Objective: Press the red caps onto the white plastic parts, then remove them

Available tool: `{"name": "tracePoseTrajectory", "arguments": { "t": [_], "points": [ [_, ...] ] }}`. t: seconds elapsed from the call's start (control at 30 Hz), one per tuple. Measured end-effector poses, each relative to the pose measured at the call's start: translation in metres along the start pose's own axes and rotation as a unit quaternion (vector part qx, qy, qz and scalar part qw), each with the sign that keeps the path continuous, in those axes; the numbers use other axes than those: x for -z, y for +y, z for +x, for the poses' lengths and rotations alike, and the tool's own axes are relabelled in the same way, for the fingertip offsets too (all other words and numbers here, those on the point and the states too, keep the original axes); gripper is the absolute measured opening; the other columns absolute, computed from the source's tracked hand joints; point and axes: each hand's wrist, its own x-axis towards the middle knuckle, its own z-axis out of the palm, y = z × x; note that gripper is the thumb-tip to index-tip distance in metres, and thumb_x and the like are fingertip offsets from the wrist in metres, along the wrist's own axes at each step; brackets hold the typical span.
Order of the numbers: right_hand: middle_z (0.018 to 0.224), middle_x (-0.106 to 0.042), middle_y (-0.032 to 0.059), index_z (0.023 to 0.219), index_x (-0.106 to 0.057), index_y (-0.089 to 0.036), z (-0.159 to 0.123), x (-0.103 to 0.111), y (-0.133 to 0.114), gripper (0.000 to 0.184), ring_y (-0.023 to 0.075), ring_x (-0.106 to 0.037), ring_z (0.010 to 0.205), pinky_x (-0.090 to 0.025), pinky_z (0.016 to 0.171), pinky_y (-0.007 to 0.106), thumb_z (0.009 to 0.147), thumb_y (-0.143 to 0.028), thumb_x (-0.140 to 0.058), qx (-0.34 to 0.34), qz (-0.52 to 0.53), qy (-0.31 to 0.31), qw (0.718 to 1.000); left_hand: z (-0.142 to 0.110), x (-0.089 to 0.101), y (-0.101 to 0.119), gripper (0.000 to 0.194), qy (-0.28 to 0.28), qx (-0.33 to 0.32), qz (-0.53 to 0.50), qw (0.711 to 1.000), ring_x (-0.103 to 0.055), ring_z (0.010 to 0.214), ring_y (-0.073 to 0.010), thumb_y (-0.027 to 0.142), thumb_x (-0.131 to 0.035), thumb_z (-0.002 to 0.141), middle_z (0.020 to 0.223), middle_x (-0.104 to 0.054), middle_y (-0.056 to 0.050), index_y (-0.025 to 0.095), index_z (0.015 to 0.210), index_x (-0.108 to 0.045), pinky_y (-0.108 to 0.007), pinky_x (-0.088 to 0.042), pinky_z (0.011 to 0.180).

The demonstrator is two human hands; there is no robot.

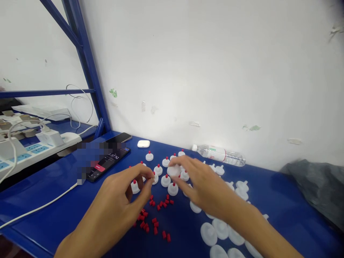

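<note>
My left hand (pixel 120 195) has its thumb and forefinger pinched together above the loose red caps (pixel 156 222). Whatever sits in that pinch is too small and covered to make out. Between the thumb and fingers of my right hand (pixel 201 182) is a white translucent dome-shaped lid (pixel 174 170), tilted and slightly blurred. Around both hands stand several white lids with red caps on their tips, among them one lid (pixel 173 189) just below my right fingertips. More white lids without red caps (pixel 220 228) lie under and beside my right forearm.
At the left lie a lit phone (pixel 110 165), a second dark phone (pixel 118 138) and a white cable (pixel 40 208). A white earbud case (pixel 143 143) and a clear bottle (pixel 219 154) rest near the wall. A power strip (pixel 32 148) is far left; a dark plastic bag (pixel 317 190) sits right.
</note>
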Motion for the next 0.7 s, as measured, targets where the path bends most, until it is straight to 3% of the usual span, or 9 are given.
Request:
{"name": "tracePoseTrajectory", "arguments": {
  "t": [0.17,0.47,0.6,0.7],
  "points": [
    [0.124,-0.067,0.0046,0.131,-0.046,-0.025,-0.003,-0.006,-0.027,0.038,0.0212,-0.061,0.118,-0.051,0.102,0.039,0.098,-0.01,-0.057,0.076,0.031,-0.026,0.996,-0.001,0.003,0.003,0.022,0.037,-0.028,-0.039,0.998,-0.062,0.061,-0.0096,0.045,-0.056,0.1,0.088,-0.072,0.005,0.027,0.107,-0.068,-0.019,-0.05,0.054],
    [0.122,-0.065,0.0034,0.116,-0.045,-0.025,-0.003,-0.003,-0.029,0.018,0.0199,-0.06,0.115,-0.049,0.102,0.04,0.103,-0.014,-0.051,0.068,0.059,-0.004,0.996,-0.002,0.009,0.007,0.018,0.094,-0.022,-0.058,0.994,-0.065,0.056,-0.0097,0.045,-0.067,0.094,0.085,-0.077,0.006,0.029,0.096,-0.074,-0.017,-0.048,0.047],
    [0.121,-0.063,0.0023,0.109,-0.039,-0.027,-0.003,-0.001,-0.03,0.021,0.0169,-0.062,0.105,-0.052,0.093,0.035,0.102,-0.007,-0.043,0.043,0.088,-0.008,0.995,0.0,0.007,0.007,0.017,0.09,-0.026,-0.064,0.994,-0.064,0.057,-0.0092,0.045,-0.068,0.094,0.086,-0.075,0.007,0.028,0.094,-0.072,-0.018,-0.048,0.05],
    [0.118,-0.062,0.0024,0.104,-0.035,-0.027,-0.005,-0.001,-0.032,0.031,0.0171,-0.062,0.103,-0.053,0.088,0.033,0.095,0.002,-0.041,0.041,0.094,-0.024,0.994,0.001,0.005,0.005,0.021,0.047,-0.037,-0.038,0.997,-0.065,0.065,-0.0117,0.046,-0.057,0.101,0.089,-0.073,0.005,0.027,0.101,-0.066,-0.022,-0.048,0.055]
  ]
}}
